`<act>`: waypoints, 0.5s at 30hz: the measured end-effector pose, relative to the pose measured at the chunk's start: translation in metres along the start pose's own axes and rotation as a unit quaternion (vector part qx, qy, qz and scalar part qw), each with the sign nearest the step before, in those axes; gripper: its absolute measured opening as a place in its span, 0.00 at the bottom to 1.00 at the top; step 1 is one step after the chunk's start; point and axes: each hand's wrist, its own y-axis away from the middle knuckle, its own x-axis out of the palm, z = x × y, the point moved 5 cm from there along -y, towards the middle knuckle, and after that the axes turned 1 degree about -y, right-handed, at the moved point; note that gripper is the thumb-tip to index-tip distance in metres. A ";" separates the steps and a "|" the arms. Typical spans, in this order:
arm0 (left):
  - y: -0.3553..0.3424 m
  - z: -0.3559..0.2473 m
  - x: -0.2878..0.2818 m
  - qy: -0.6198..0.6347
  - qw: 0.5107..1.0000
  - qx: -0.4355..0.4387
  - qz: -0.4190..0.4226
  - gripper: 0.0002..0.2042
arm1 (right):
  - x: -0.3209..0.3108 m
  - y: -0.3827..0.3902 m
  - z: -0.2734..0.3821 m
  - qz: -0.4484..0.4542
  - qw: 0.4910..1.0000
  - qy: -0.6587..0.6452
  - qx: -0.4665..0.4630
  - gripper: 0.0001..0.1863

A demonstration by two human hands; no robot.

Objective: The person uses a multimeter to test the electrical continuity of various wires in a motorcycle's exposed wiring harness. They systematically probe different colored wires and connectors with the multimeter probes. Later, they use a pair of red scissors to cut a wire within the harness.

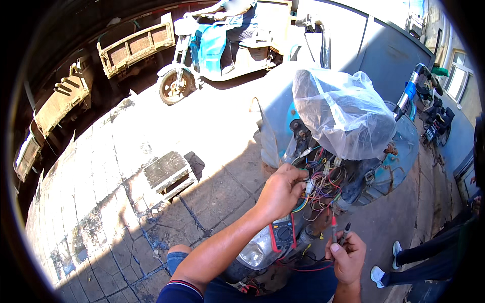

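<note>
A tangle of coloured wires with white connectors (323, 177) spills from the front of a worn blue scooter (399, 177). My left hand (280, 192) is closed on some of these wires beside a white connector. In my right hand (346, 257) are a red meter probe (334, 226) and a black probe (346, 231), held upright below the wiring. A red and grey multimeter (283, 233) rests under my left hand, next to a clear headlamp (252, 252). A translucent plastic bag (341, 111) covers the top of the scooter.
Across the sunlit paving, a person (237, 20) sits on another blue scooter (212, 48). Rusty cargo beds (136, 45) line the left. A dirty step stool (166, 171) stands on the ground. At right, another person's legs (414, 260) stand beside a pale wall.
</note>
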 end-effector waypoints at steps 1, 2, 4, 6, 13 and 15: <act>0.000 -0.001 0.001 -0.013 1.000 -0.010 0.008 0.09 | 0.000 0.002 0.001 -0.006 1.000 0.000 -0.002 0.13; 0.000 0.000 -0.002 -0.025 0.999 -0.021 0.015 0.09 | 0.002 0.001 0.002 -0.013 1.000 0.000 -0.004 0.13; 0.000 0.003 0.003 -0.014 1.000 -0.023 0.011 0.07 | -0.001 0.002 0.008 -0.009 1.000 0.004 -0.001 0.13; 0.003 0.006 0.005 -0.007 0.999 -0.039 0.017 0.06 | -0.004 0.003 0.012 -0.008 1.000 0.005 0.005 0.13; 0.007 -0.001 0.010 -0.042 0.999 -0.004 0.006 0.06 | -0.016 0.008 0.013 -0.009 1.000 -0.011 0.007 0.15; 0.007 -0.002 0.010 -0.055 0.998 0.015 0.024 0.06 | -0.016 0.011 0.015 -0.006 1.000 -0.004 0.002 0.15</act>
